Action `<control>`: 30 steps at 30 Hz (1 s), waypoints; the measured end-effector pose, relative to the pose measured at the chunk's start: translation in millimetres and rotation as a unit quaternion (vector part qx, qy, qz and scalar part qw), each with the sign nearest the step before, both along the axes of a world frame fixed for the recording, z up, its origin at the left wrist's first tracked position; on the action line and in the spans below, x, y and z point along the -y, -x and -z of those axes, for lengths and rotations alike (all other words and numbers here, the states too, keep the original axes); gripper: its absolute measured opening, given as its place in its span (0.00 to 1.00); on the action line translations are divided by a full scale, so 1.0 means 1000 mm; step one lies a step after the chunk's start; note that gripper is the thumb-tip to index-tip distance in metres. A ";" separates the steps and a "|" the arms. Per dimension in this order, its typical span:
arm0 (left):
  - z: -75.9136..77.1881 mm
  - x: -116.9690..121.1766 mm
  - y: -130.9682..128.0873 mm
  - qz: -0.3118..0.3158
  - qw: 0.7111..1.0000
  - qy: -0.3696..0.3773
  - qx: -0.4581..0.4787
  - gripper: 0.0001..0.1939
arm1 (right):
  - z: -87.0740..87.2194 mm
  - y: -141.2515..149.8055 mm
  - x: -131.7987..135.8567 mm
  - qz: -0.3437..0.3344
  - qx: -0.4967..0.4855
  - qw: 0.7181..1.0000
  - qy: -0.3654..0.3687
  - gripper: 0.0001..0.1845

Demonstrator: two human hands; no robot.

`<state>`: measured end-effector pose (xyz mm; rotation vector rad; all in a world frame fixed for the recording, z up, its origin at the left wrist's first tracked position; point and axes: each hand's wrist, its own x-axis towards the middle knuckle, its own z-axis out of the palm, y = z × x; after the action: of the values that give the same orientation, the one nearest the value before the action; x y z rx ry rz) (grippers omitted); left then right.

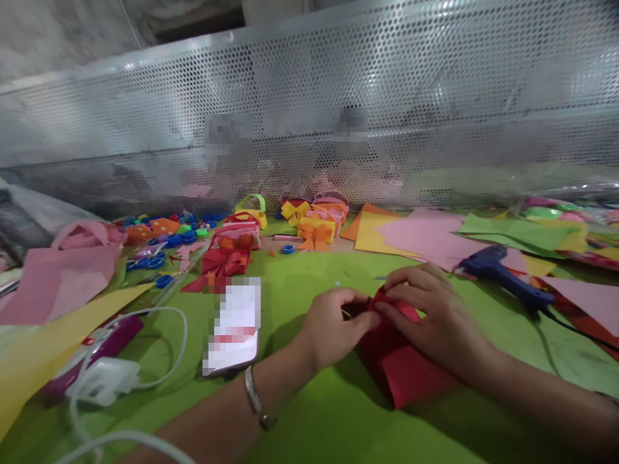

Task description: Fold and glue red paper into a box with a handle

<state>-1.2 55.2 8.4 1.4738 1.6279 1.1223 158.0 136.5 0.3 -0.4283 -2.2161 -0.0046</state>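
A folded red paper piece (pixel 403 374) lies on the green table cover (pixel 300 283) in front of me. My left hand (pixel 333 325) pinches its upper left edge with fingers curled. My right hand (pixel 430 316) presses on top of the red paper, fingertips meeting the left hand at the fold. A silver bangle (pixel 255 396) sits on my left wrist. The part of the paper under my right palm is hidden.
A phone (pixel 235 328) lies left of my hands, with a white cable and charger (pixel 104 380) beyond. A blue glue gun (pixel 503 277) rests at right on coloured paper sheets (pixel 425 235). Paper bows and small baskets (pixel 314 225), blue bottle caps (pixel 164 248) and a perforated metal screen (pixel 387 96) stand behind.
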 end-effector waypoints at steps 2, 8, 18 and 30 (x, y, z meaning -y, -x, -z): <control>0.000 -0.001 0.000 -0.004 1.000 0.008 0.007 0.09 | -0.001 -0.001 -0.001 0.029 -0.011 1.000 -0.007 0.05; 0.000 -0.002 -0.001 -0.017 1.000 0.015 0.002 0.08 | 0.000 -0.001 -0.004 -0.007 0.024 0.999 0.041 0.06; -0.007 -0.003 0.005 -0.021 0.998 0.011 -0.066 0.05 | -0.010 0.001 -0.002 -0.019 0.013 0.997 0.070 0.09; -0.004 -0.013 0.018 -0.027 0.996 0.061 0.059 0.19 | -0.044 0.001 0.005 0.032 0.120 0.990 0.072 0.05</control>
<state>-19.2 68.1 12.4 1.2693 1.6323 1.0974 157.4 132.0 43.9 -0.6061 -2.4468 0.0726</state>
